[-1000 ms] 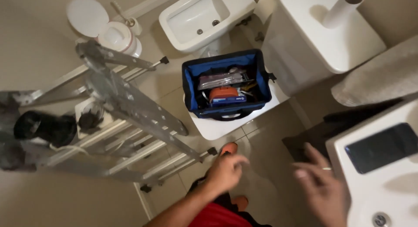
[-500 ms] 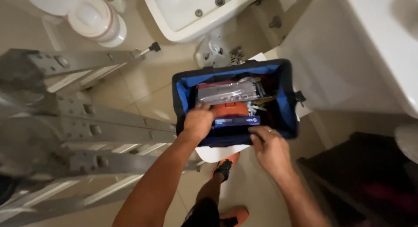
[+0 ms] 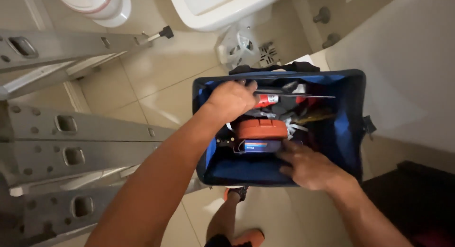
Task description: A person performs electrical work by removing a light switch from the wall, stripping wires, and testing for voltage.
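The head view looks straight down into an open blue tool bag [image 3: 350,133] with a black rim, standing on a white support above a tiled bathroom floor [image 3: 161,81]. Both hands are inside the bag. The left hand [image 3: 231,99] reaches in at the far left corner, near the rim; its fingers [image 3: 246,86] are curled together, and they seem to close on something at the top of the tools, but what they grip cannot be told. The right hand [image 3: 308,167] lies lower, at the near side of the bag, palm down, with its fingers [image 3: 284,157] spread a little and resting against a dark blue box [image 3: 258,146]; it is not clamped on anything that shows. Just beyond that box sits an orange case [image 3: 262,128], between the two hands. Farther back lies a jumble of tools [image 3: 294,109] with red, black and yellow handles, too tangled to tell apart. Left of the bag, an aluminium ladder [image 3: 71,138] lies slanted across the floor, its rail close beside the bag's left wall. At the top edge stands a white bidet [image 3: 213,10], and a white round bowl [image 3: 102,5] sits in the upper left corner. A floor drain [image 3: 268,53] shows just beyond the bag. Below the bag, the person's foot in an orange shoe [image 3: 249,237] stands on the tiles. A pale wall [image 3: 407,62] fills the right side.
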